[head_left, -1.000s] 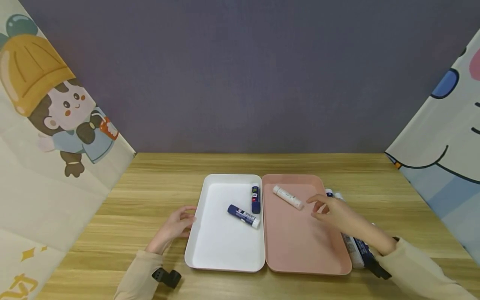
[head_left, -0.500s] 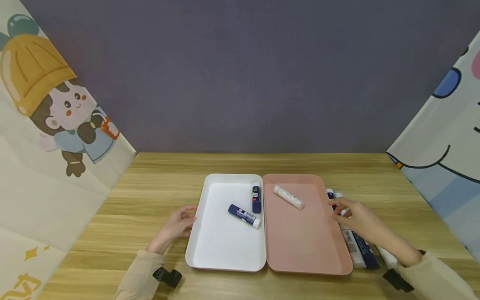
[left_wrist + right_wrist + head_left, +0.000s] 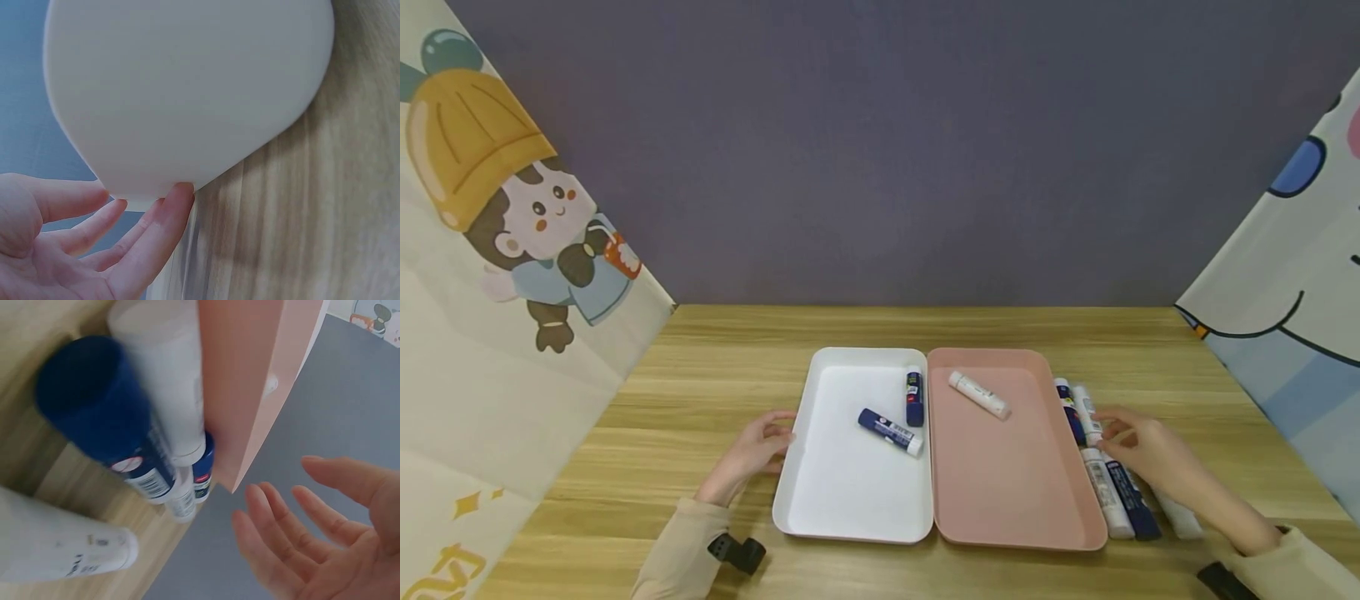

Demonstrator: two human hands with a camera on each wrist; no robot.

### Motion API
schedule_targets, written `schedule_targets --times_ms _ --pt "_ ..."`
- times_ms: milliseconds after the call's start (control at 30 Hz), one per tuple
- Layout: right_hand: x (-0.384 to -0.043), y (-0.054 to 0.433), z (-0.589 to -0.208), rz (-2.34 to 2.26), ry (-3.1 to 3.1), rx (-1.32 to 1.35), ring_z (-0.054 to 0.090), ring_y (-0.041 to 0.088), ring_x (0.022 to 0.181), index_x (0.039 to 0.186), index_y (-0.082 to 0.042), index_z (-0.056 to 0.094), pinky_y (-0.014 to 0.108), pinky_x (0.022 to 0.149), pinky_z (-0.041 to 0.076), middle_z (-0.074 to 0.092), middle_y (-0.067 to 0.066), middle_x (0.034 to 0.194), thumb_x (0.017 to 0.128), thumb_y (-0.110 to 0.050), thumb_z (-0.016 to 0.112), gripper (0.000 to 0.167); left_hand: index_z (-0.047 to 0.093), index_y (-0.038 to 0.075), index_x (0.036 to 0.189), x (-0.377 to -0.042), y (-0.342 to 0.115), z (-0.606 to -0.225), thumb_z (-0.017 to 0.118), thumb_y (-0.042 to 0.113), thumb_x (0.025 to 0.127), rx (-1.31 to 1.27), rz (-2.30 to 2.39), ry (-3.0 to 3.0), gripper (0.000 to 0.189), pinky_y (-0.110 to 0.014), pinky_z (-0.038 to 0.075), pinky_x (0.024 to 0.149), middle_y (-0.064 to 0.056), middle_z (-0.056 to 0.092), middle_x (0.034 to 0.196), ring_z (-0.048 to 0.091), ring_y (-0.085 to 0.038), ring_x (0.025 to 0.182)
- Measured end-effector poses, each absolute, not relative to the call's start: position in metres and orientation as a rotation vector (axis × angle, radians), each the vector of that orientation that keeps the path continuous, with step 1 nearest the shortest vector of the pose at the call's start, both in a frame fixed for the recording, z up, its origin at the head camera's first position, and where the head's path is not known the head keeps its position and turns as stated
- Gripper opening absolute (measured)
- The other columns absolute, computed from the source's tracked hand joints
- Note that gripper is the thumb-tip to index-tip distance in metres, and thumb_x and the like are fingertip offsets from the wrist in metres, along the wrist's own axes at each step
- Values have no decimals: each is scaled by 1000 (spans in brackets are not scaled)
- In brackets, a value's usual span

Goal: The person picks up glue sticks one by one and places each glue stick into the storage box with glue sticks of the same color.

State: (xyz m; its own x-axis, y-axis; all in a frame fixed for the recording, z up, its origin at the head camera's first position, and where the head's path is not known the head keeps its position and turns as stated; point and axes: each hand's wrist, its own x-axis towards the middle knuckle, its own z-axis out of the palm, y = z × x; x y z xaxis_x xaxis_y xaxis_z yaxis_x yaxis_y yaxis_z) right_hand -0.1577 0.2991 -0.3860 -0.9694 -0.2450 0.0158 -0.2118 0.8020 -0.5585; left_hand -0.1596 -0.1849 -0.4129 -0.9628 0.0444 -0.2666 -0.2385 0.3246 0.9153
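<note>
The fingertips of my left hand (image 3: 754, 452) touch the outer left wall of a white tray (image 3: 842, 504); thumb and fingers reach it in the left wrist view. Two blue glue sticks (image 3: 890, 432) with white ends lie in that tray. A pink tray (image 3: 1003, 500) adjoins it on the right and bears one white glue stick (image 3: 980, 395). My right hand (image 3: 1153, 454) hovers over the glue sticks right of the pink tray, fingers loosely bent around nothing. Nearest it are a small white glue stick (image 3: 1086, 410) and a larger blue glue stick (image 3: 1131, 498).
Beside the pink tray's right wall also lie a small blue glue stick (image 3: 1070, 411) and a large white glue stick (image 3: 1107, 492). Another white glue stick (image 3: 1180, 515) lies farther right, partly behind the right forearm. A grey panel (image 3: 917, 158) rises behind the wooden table (image 3: 730, 350).
My right hand has moved right, from above the pink tray to over the glue sticks beside it. My left hand stays at the white tray. The glue sticks in both trays keep their places.
</note>
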Motion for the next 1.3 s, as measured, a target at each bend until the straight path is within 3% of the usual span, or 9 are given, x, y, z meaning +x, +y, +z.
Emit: schedule_targets --times_ms 200,533,767,1067,1300 --pt "-155 310 -388 -836 2957 -325 57 24 71 113 9 50 29 50 43 60 13 85 82 -8 61 37 40 -2 126 -161 -184 -415 47 2 89 -213 1689 2354 38 -33 52 61 -24 50 107 59 -20 74" --pt "-150 327 -397 -774 3013 -326 59 29 69 113 8 50 35 51 46 61 21 86 79 -4 62 38 41 -2 126 -161 -184 -416 48 1 89 -241 1703 2352 38 -33 52 60 -23 51 106 59 -20 73" --pt "-148 336 -404 -681 3001 -272 60 30 68 111 11 47 33 48 46 59 24 85 79 -4 61 38 40 -2 126 -162 -185 -417 47 2 89 -223 1701 2350 38 -33 52 60 -22 51 105 59 -19 73" --pt "-147 346 -409 -624 2974 -242 59 35 74 113 11 46 38 51 47 57 29 91 79 -8 62 42 39 -2 127 -161 -185 -416 46 2 89 -206 1692 2344 38 -33 52 61 -23 51 106 59 -19 73" --pt "-147 350 -414 -568 2953 -210 58 32 71 114 11 43 39 51 45 54 33 95 79 -11 62 46 39 -2 126 -160 -184 -414 46 1 90 -214 1693 2344 38 -34 52 61 -23 50 107 59 -20 74"
